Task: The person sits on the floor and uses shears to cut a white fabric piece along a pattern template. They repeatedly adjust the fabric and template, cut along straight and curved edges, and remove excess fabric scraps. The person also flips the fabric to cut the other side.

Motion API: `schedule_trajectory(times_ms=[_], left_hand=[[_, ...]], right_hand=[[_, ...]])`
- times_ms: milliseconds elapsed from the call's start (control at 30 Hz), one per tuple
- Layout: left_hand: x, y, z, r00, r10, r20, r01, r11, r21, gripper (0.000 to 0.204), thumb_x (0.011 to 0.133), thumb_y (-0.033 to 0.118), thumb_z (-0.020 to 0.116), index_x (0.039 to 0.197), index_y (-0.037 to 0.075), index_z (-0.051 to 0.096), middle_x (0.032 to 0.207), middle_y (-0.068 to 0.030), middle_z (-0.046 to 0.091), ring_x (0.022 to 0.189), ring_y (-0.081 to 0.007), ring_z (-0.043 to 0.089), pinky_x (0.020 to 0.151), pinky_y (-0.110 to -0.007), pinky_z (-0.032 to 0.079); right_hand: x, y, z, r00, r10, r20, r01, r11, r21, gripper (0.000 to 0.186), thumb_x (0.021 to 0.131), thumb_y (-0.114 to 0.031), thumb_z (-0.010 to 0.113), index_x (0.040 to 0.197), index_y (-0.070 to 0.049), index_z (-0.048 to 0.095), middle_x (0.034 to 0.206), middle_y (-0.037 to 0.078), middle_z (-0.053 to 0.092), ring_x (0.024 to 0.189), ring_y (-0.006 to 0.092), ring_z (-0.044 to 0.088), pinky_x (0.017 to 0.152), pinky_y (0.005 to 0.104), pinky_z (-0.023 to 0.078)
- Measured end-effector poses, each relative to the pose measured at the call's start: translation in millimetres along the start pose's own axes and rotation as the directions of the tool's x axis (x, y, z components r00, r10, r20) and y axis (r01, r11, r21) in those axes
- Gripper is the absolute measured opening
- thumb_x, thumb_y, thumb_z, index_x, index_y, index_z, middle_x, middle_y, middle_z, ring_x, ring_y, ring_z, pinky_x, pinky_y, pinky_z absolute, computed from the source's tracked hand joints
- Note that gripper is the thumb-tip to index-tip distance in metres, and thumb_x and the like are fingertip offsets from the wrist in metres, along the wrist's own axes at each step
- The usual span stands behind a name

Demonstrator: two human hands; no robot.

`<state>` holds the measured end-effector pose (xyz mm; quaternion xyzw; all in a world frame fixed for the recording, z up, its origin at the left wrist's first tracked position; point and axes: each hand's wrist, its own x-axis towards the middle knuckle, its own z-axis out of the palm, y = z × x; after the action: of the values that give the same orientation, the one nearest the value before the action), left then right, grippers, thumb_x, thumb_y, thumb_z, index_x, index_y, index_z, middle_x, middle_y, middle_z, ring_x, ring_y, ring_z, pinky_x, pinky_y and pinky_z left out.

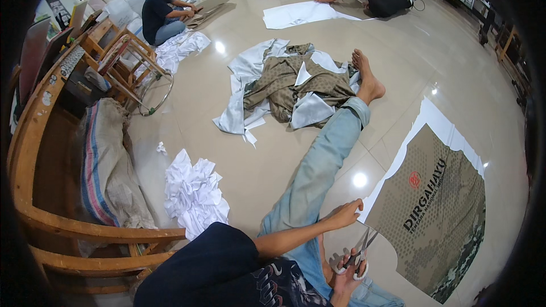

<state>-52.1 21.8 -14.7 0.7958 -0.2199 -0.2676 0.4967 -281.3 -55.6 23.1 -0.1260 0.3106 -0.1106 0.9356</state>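
My left hand (345, 215) pinches the white left edge of a printed fabric panel (438, 204) that lies on the floor to my right. The panel is olive-brown with a dotted pattern, dark lettering, a small red emblem, a camouflage strip along its lower right and a white border at its top. Just below, my right hand (343, 276) grips a pair of scissors (363, 251) by pale handles. Their blades are parted and point up toward the panel's lower left edge. Whether they touch the cloth I cannot tell.
My outstretched leg (318, 165) separates the panel from a heap of patterned cloth (284, 88). White scraps (194, 193) lie to the left beside a wooden bench frame (102, 226) and a woven sack (111, 165). Two people sit farther off with fabric; white cloth (301, 15) lies before one.
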Motion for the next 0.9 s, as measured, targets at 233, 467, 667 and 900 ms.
schedule_trajectory(times_ms=[233, 467, 667, 900], left_hand=[[1, -9, -1, 0.998, -0.013, 0.055, 0.015, 0.999, -0.033, 0.023, 0.088, 0.009, 0.06, 0.109, 0.008, 0.051, 0.097, -0.0138, 0.064, 0.089, -0.0361, 0.063, 0.079, -0.045, 0.046], [4, -7, 0, 0.999, 0.029, 0.041, -0.028, 0.999, -0.016, 0.021, 0.086, 0.01, 0.063, 0.105, 0.008, 0.056, 0.096, -0.0141, 0.065, 0.094, -0.0348, 0.063, 0.082, -0.042, 0.048], [8, -27, 10, 0.997, 0.067, -0.036, -0.07, 0.995, -0.073, 0.017, 0.086, 0.009, 0.064, 0.102, 0.005, 0.059, 0.091, -0.0101, 0.066, 0.084, -0.02, 0.061, 0.078, -0.035, 0.049], [1, 14, -13, 0.996, -0.074, 0.047, 0.074, 0.997, -0.013, 0.017, 0.085, 0.009, 0.064, 0.1, 0.005, 0.058, 0.075, -0.0126, 0.059, 0.067, -0.0248, 0.055, 0.066, -0.038, 0.044]], right_hand=[[2, 22, 23, 0.989, -0.117, -0.088, 0.1, 0.979, -0.179, 0.057, 0.098, -0.034, 0.056, 0.149, -0.02, 0.035, 0.13, 0.013, 0.058, 0.099, 0.0252, 0.066, 0.078, 0.0357, 0.06], [-1, 22, 6, 0.99, -0.117, -0.077, 0.125, 0.986, 0.112, 0.06, 0.099, -0.034, 0.054, 0.152, -0.02, 0.03, 0.137, 0.016, 0.051, 0.109, 0.029, 0.06, 0.09, 0.0422, 0.054], [0, 18, 14, 0.994, -0.076, -0.085, 0.065, 0.99, -0.124, 0.056, 0.1, -0.028, 0.051, 0.151, -0.017, 0.031, 0.139, 0.018, 0.051, 0.104, 0.0307, 0.063, 0.085, 0.0409, 0.055], [11, 23, 33, 0.97, -0.175, -0.171, 0.103, 0.926, -0.363, 0.055, 0.095, -0.015, 0.063, 0.145, -0.007, 0.043, 0.13, 0.015, 0.06, 0.081, 0.0232, 0.071, 0.065, 0.0274, 0.06]])
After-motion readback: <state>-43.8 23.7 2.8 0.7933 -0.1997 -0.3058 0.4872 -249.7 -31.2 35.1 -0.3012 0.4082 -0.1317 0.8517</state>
